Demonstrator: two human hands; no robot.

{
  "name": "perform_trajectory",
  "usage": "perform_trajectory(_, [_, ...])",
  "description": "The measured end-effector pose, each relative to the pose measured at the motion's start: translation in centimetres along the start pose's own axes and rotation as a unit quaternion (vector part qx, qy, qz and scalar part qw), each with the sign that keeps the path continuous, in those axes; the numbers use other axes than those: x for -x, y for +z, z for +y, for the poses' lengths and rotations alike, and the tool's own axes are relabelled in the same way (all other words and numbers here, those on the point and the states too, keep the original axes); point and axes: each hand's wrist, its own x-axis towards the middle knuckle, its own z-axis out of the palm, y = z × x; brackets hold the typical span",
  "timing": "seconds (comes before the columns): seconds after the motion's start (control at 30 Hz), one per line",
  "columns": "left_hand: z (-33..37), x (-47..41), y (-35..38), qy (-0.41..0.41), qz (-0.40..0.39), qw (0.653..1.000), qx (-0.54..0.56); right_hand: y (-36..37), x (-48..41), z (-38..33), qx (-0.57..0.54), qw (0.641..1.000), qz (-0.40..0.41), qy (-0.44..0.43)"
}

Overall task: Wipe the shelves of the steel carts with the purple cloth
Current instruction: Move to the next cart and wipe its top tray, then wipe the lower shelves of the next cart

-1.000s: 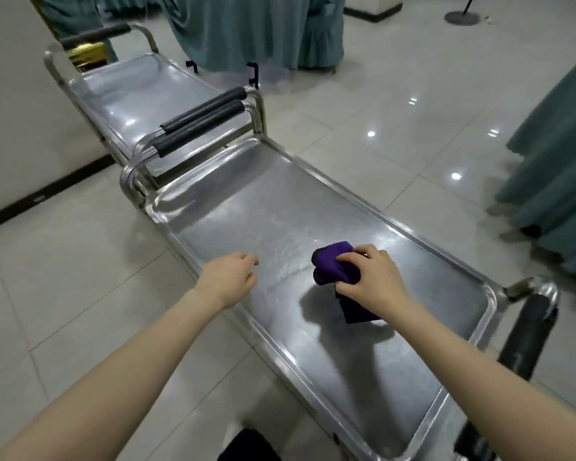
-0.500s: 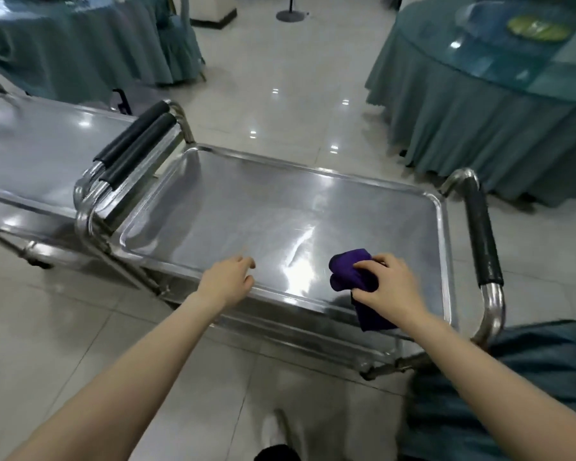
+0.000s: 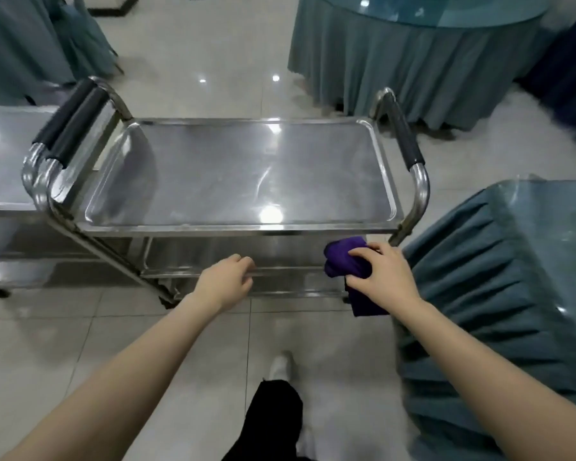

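Observation:
A steel cart (image 3: pixel 240 174) stands side-on in front of me, its top shelf bare and shiny, with black-padded handles at both ends. My right hand (image 3: pixel 383 274) grips the bunched purple cloth (image 3: pixel 346 261) in front of the cart's near right corner, below the top shelf's rim and level with the lower shelf (image 3: pixel 280 257). My left hand (image 3: pixel 225 282) hangs loosely curled and holds nothing, close to the lower shelf's front rail. A second steel cart (image 3: pixel 4 161) butts against the first at the left.
A round table with a teal skirt and glass top (image 3: pixel 423 51) stands behind the cart. Another teal-skirted table (image 3: pixel 512 294) is close at my right. More teal drapes (image 3: pixel 30 38) hang at the far left. My foot (image 3: pixel 280 367) is on the tiled floor.
The view has swung so the cart lies side-on. My right hand has brought the cloth off the top shelf and down past its near edge. My left hand has dropped to the lower rail.

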Motion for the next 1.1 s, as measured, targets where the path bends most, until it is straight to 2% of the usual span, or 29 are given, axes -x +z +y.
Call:
perform_trajectory(0.17, [-2.0, 2.9, 0.9, 0.007, -0.021, 1.000, -0.007, 2.5, 3.5, -1.4, 0.011, 1.000, -0.020, 0.016])
perform_trajectory(0.4, [-9.9, 1.0, 2.0, 0.024, -0.049, 0.998, -0.016, 8.6, 2.8, -5.3, 0.007, 0.997, -0.011, 0.081])
perform_trajectory(0.5, [-14.6, -0.8, 6.5, 0.039, -0.088, 0.994, -0.046, 14.9, 1.1, -7.0, -0.012, 0.995, -0.027, 0.097])
perform_trajectory(0.57, [-17.6, -1.3, 10.4, 0.053, -0.120, 0.989, -0.065, 19.7, -0.1, -8.0, -0.019, 0.994, -0.065, 0.087])
perform_trajectory(0.7, [-23.5, -2.9, 20.0, -0.006, -0.146, 0.989, -0.024, 31.3, -3.2, -9.0, -0.032, 0.992, -0.111, 0.047])
perform_trajectory(0.87, [-31.5, -8.5, 35.6, -0.037, -0.115, 0.991, -0.051, 49.1, -10.1, -6.2, 0.001, 0.991, -0.128, -0.042])
perform_trajectory(1.0, [-37.9, -15.0, 47.2, -0.008, -0.019, 0.997, -0.080, 61.2, -16.8, -3.5, -0.007, 0.993, -0.065, -0.100])
perform_trajectory(1.1, [-42.4, -19.0, 53.6, 0.015, 0.093, 0.995, -0.044, 68.3, -21.9, -2.2, -0.035, 0.989, -0.009, -0.141])
